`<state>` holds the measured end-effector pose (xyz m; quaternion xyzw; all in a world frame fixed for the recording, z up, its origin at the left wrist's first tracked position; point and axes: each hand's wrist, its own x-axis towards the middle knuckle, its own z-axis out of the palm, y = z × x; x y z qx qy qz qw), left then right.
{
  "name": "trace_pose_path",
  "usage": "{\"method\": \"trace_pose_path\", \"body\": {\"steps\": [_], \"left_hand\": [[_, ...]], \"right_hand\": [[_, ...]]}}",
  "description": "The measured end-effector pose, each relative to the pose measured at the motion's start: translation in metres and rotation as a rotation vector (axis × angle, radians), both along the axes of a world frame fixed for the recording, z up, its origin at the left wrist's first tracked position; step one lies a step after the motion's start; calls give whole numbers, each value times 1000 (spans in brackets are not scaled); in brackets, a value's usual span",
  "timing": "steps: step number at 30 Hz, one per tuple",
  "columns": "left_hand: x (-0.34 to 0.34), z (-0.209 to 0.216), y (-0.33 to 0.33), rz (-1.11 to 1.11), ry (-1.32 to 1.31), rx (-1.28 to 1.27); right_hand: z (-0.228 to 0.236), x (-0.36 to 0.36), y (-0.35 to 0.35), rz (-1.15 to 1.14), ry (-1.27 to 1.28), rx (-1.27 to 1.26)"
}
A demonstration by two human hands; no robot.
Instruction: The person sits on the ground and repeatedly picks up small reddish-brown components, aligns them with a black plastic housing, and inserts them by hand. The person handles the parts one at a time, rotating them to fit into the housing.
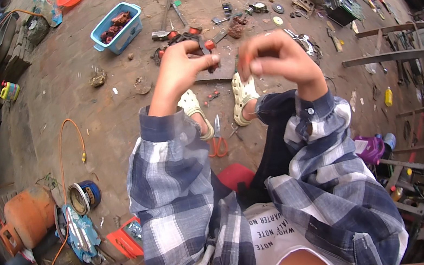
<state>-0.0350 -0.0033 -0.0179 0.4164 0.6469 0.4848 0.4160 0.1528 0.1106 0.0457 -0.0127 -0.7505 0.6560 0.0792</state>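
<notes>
In front of me, my left hand point(183, 68) pinches a dark metal part point(209, 50) with red-orange bits on it. Just right of it, my right hand point(280, 59) is raised with curled fingers, smeared by motion. A small reddish thing point(247, 61) shows at those fingertips, too blurred to name. Beyond my left hand a hammer point(162, 34) and more dark parts with red-orange pieces lie on the ground. Small red-and-dark pieces point(212, 97) lie between my pale clogs point(243, 92). Nearer to me are orange-handled scissors point(218, 145).
A blue plastic basin point(120, 33) with reddish-brown parts stands at the far left. At left are an orange gas cylinder point(29, 212), an orange hose point(61, 149) and a tin can point(82, 197). Tools and machine parts litter the far right, near a metal rack point(403, 55).
</notes>
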Motion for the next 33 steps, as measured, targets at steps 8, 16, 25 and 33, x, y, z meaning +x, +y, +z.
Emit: {"method": "trace_pose_path", "body": {"steps": [8,16,25,33], "left_hand": [[-23,2,-10,49,-659,352],[6,-3,3,-111,373,52],[-19,-2,-2,207,-782,333],[-22,8,-10,-115,-287,226]], "right_hand": [[-14,14,37,-294,321,-703],[-13,-5,34,-486,445,-783],[-10,13,20,164,519,-305],[-8,18,57,-280,785,-1166]]}}
